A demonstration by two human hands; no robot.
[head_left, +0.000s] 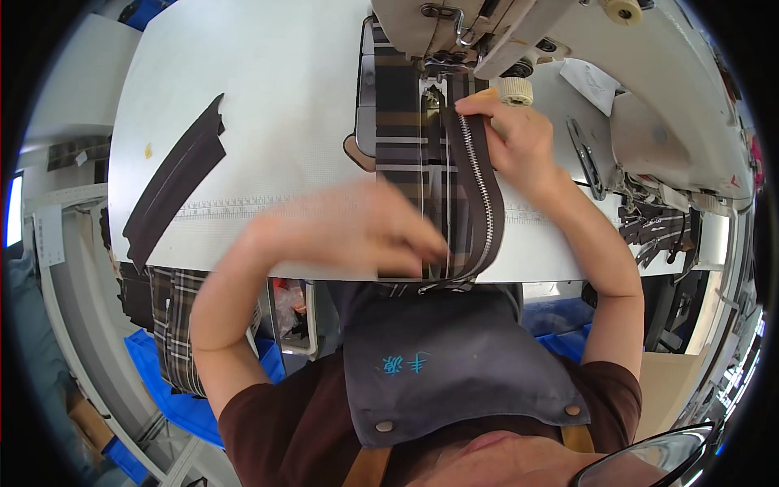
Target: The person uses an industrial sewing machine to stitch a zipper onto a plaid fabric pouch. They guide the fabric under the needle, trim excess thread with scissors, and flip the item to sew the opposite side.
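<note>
The zipper (487, 195) is seemingly being aligned at the sewing machine (649, 89), pinched by the right hand (521, 136), left hand (365, 226) grip unreadable, steady guiding needed.

Lettering on the apron, a measuring scale across the surface, a written sheet at the side.
Turquoise characters stand on the dark grey apron (479, 369), above the wearer's two bib buttons in this view. A printed ruler scale (223, 207) with fine ticks runs across the white surface (284, 97), interrupted by the left hand (357, 231) and the zipper (489, 203); its figures are too small to make out. A pale sheet (50, 235) at far left carries dark upright writing, also too small to read.
</note>
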